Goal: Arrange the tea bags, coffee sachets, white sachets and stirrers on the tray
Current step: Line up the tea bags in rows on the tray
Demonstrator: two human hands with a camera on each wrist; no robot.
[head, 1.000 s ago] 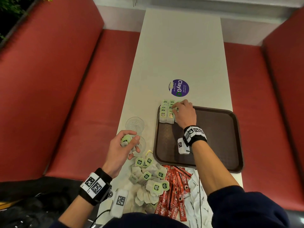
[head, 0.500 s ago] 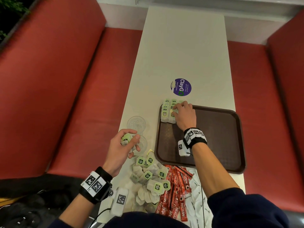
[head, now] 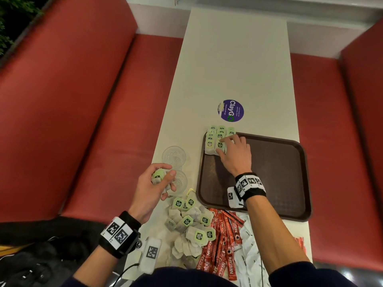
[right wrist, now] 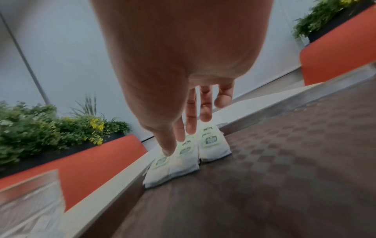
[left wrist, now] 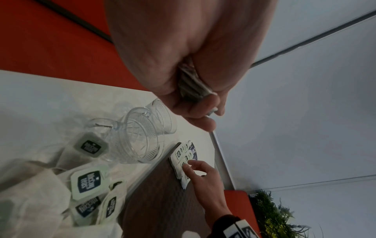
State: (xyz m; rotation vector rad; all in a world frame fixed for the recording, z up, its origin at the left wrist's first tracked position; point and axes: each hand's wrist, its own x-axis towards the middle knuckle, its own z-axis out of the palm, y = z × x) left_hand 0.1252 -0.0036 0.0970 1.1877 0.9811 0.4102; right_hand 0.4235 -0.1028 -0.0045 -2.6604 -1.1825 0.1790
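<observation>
A brown tray (head: pixel 269 172) lies on the white table. Green-tagged tea bags (head: pixel 215 139) sit in overlapping rows at its far left corner. My right hand (head: pixel 234 154) lies over them with straight fingers (right wrist: pixel 190 122) touching the rows of tea bags (right wrist: pixel 189 154). My left hand (head: pixel 153 183) hovers left of the tray and grips a small stack of tea bags (head: pixel 158 176), whose edges (left wrist: pixel 193 83) show between thumb and fingers. A loose pile of tea bags (head: pixel 190 226), red coffee sachets (head: pixel 223 243) and white sachets (head: pixel 248 259) lies at the near edge.
Two clear glasses (head: pixel 174 157) stand on the table left of the tray, right beside my left hand. A round purple sticker (head: pixel 230 110) lies beyond the tray. Red bench seats (head: pixel 83 121) flank the table on both sides.
My right hand's fingers have spread slightly over the tea bag rows on the tray. My left hand keeps its stack in about the same place.
</observation>
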